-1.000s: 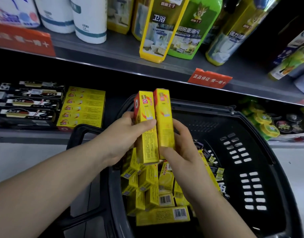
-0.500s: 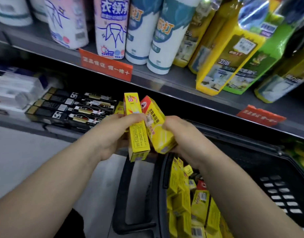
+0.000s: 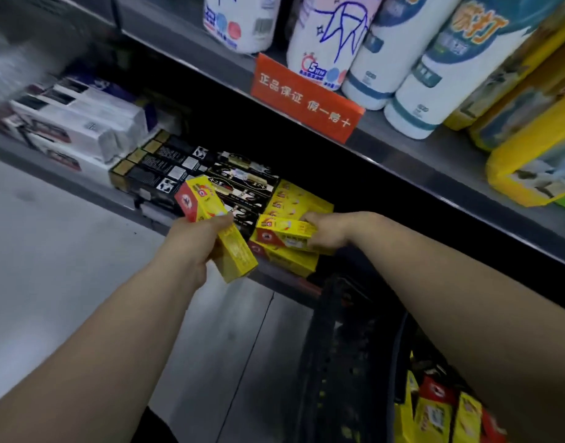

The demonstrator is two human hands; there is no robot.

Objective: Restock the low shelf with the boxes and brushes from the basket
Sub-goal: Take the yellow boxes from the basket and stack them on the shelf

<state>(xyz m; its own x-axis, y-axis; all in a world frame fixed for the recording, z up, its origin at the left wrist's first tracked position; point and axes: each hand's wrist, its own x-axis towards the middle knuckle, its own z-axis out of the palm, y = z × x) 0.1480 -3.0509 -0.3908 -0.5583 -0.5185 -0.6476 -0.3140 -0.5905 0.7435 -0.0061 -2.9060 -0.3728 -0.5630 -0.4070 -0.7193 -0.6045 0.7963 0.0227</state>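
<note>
Dark gap above yellow box stack, upper shelf overhanging, black boxes packed left

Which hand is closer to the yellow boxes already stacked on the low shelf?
Right. The right hand holds a yellow box at the front of that stack; the left hand, gripping another box, is off to the left, before the black boxes.

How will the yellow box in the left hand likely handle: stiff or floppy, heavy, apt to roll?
Probably stiff: the yellow box keeps straight edges in the grip of the left hand. Likely light, as one hand holds it tilted in the air. Unlikely to roll: it has flat sides, like the stacked boxes nearby.
</note>
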